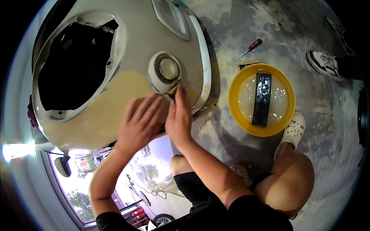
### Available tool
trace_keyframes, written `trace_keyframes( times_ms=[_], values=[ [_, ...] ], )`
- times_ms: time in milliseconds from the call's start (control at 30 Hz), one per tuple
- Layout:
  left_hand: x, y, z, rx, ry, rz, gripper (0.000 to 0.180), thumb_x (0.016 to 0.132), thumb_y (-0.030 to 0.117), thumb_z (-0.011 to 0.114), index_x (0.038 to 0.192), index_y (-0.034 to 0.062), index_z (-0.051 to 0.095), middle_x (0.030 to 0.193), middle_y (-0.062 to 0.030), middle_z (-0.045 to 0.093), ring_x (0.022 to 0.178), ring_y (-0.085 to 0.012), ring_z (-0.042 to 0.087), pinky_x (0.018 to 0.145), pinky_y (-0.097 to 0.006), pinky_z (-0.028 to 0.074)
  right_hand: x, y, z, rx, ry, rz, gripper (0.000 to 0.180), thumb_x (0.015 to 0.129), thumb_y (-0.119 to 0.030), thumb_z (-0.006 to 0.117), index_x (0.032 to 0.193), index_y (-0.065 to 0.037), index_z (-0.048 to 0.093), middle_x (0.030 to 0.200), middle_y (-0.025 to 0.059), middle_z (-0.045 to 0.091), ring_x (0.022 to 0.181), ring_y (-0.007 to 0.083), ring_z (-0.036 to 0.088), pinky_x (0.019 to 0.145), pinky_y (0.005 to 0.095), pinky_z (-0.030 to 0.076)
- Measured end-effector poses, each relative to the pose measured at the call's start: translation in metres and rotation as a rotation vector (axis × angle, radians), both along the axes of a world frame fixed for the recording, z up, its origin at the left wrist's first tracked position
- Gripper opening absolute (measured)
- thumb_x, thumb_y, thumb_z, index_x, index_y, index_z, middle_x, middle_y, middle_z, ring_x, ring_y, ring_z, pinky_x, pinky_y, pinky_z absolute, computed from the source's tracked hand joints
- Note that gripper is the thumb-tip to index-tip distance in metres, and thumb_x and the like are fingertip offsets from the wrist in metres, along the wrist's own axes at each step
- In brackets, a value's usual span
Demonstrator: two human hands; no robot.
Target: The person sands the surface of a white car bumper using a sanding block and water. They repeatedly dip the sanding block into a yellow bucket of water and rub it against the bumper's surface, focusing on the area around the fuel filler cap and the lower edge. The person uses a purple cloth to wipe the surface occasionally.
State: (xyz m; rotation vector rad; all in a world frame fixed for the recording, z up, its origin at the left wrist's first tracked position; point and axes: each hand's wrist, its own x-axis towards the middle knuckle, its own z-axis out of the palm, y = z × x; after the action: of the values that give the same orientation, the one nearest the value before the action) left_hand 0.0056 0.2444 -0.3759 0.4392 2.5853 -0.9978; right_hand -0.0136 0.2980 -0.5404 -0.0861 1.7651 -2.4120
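A car bumper [135, 84], beige-grey with yellowish sanded patches, fills the upper left. My right hand [179, 119] pinches a small folded piece of sandpaper [174, 90], dark on one side and yellowish on the other. It presses the piece to the bumper just below the round lamp recess [168, 69]. Beside it, my left hand [140, 121] lies against the lower bumper with its fingers stretched out, slightly blurred. No object shows in the left hand. My right fingers cover part of the sandpaper.
Right of the bumper stands a yellow basin [233, 94] of cloudy water with a black oblong block [262, 100] in it. A screwdriver [253, 46] and a small yellow-and-black piece [248, 64] lie behind it. Another person's shoe [324, 63] is at far right. A large dark opening [77, 65] gapes in the bodywork.
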Motion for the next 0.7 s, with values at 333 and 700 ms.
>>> trace_keyframes(
  times_ms=[333, 700],
  values=[
    [0.014, -0.017, 0.014, -0.107, 0.202, -0.148, 0.048, 0.094, 0.034, 0.068, 0.138, 0.0154, 0.067, 0.151, -0.0030, 0.059, 0.144, -0.0214, 0.052, 0.125, -0.049, 0.027, 0.004, -0.008, 0.014, -0.004, -0.037, 0.001, 0.061, 0.103, -0.005, 0.051, 0.159, 0.006, 0.030, 0.158, 0.0359, 0.036, 0.148, 0.0545, 0.032, 0.122, 0.0587, 0.026],
    [-0.022, 0.003, -0.031, -0.108, 0.171, -0.024, 0.065, 0.084, 0.059, 0.071, 0.143, 0.0345, 0.061, 0.170, -0.0001, 0.031, 0.158, -0.0254, 0.028, 0.124, -0.072, 0.011, -0.001, 0.006, -0.025, -0.357, -0.368, -0.104, 0.037, 0.112, -0.019, 0.045, 0.140, 0.004, 0.052, 0.134, 0.0207, 0.064, 0.124, 0.0358, 0.060, 0.109, 0.0420, 0.044]
  ],
)
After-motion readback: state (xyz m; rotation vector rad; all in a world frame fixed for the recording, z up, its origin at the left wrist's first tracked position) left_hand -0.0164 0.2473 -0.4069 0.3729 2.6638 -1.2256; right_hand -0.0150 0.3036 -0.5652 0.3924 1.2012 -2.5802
